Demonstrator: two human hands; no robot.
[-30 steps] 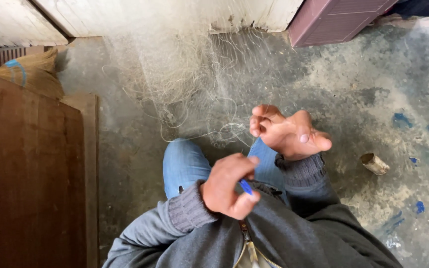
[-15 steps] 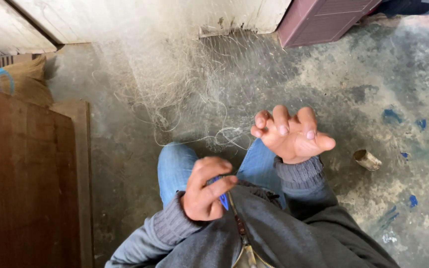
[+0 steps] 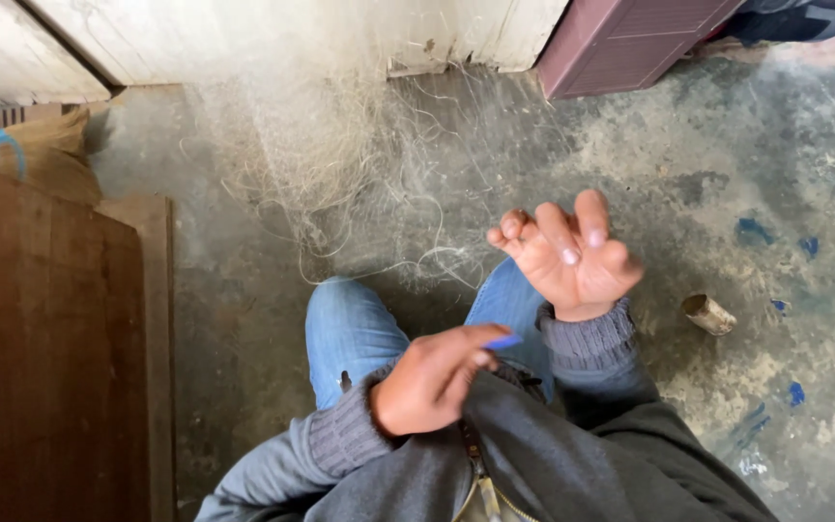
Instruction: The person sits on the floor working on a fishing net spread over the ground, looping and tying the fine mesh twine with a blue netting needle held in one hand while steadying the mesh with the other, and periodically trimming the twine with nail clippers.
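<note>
L hand [image 3: 432, 379] low over lap, fingers pinched on small blue tool [image 3: 503, 341], tip pointing R. R hand [image 3: 568, 253] raised, palm up, fingers spread & curled, thin net strands looped over them; can't tell exactly which fingers hold line. Fine pale fishing net [image 3: 359, 164] runs from R hand out across concrete floor [image 3: 727, 174] to white wall base. Knees in blue jeans [image 3: 350, 324] under hands. Small tan tube [image 3: 707, 313] on floor, R of R hand, apart. Brown wood board [image 3: 50, 348] far L.
</note>
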